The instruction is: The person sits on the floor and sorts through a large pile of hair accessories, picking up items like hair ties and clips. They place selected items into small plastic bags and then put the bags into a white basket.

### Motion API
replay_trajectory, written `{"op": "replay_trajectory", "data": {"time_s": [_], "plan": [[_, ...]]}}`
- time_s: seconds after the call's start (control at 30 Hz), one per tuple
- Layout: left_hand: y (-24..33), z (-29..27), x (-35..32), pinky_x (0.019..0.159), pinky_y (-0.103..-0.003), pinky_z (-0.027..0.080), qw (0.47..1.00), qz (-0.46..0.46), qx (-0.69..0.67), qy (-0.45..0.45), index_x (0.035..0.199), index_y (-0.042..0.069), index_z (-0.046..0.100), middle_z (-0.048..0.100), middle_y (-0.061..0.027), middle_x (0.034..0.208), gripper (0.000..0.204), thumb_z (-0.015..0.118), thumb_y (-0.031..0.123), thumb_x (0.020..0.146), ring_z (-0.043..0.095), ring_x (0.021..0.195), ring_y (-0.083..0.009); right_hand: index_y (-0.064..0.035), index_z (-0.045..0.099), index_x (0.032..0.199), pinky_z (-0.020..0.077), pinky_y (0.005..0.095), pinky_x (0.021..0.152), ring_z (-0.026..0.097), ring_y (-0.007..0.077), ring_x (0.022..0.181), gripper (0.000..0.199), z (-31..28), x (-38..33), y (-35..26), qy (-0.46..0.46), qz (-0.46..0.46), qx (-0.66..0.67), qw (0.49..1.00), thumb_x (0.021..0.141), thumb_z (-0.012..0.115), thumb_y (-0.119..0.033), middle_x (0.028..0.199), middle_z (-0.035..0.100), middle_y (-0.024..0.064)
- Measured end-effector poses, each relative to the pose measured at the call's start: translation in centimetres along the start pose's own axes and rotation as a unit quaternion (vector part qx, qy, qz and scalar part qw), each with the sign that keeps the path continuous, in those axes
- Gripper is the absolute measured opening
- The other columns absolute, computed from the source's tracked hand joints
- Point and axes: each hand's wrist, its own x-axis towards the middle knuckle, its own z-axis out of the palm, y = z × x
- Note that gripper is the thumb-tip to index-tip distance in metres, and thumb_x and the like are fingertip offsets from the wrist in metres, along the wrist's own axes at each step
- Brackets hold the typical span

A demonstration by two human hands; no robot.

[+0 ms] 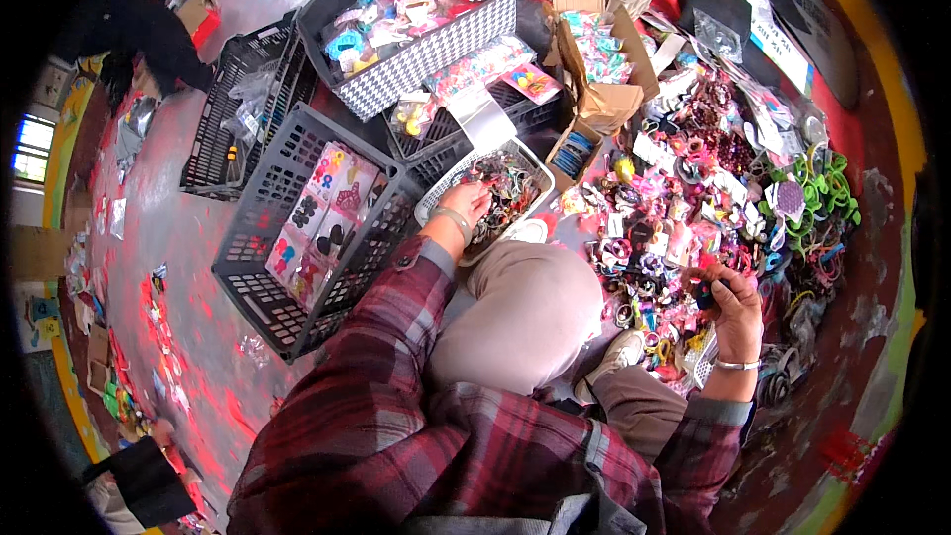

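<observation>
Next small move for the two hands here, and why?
Probably carry the small dark hair accessory in the right hand across to the white slotted plastic basket. The left hand is already in that basket among similar pieces, while the right hand holds its piece over the colourful floor pile.

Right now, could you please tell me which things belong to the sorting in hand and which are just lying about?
In hand:
left hand in the white basket of small items
right hand holding a dark piece over the accessory pile

Lying about:
grey crate of carded packs
houndstooth bin
cardboard box
</observation>
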Motion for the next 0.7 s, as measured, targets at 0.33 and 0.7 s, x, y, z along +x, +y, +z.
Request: {"op": "replay_trajectory", "data": {"time_s": [0.33, 0.7], "plan": [[1.1, 2.5, 7.0, 0.077, -0.038, 0.049, 0.988, 0.111, -0.104, 0.021, 0.110, 0.008, 0.047, 0.056, -0.0093, 0.095, 0.025, 0.049, 0.002, 0.086, 0.057, 0.082, -0.0255, 0.0028, 0.057, 0.100, 0.0516, 0.0269, 0.071, 0.063, 0.0205, 0.086, 0.019, 2.0, 1.6, 0.9, -0.028, 0.068, 0.013, 0.997, 0.084, 0.049, 0.001, 0.095, 0.063, 0.0144], [1.0, 3.2, 7.5, 0.063, -0.024, 0.052, 0.988, 0.115, -0.101, -0.022, 0.091, 0.000, 0.056, 0.060, -0.0102, 0.082, 0.011, 0.054, 0.010, 0.086, 0.062, 0.075, -0.0193, 0.0037, 0.058, 0.099, 0.0515, 0.0248, 0.066, 0.063, 0.0175, 0.080, 0.018, 2.8, 2.3, 1.4, -0.040, 0.080, -0.016, 0.996, 0.082, 0.053, -0.001, 0.092, 0.064, 0.0139]]}}
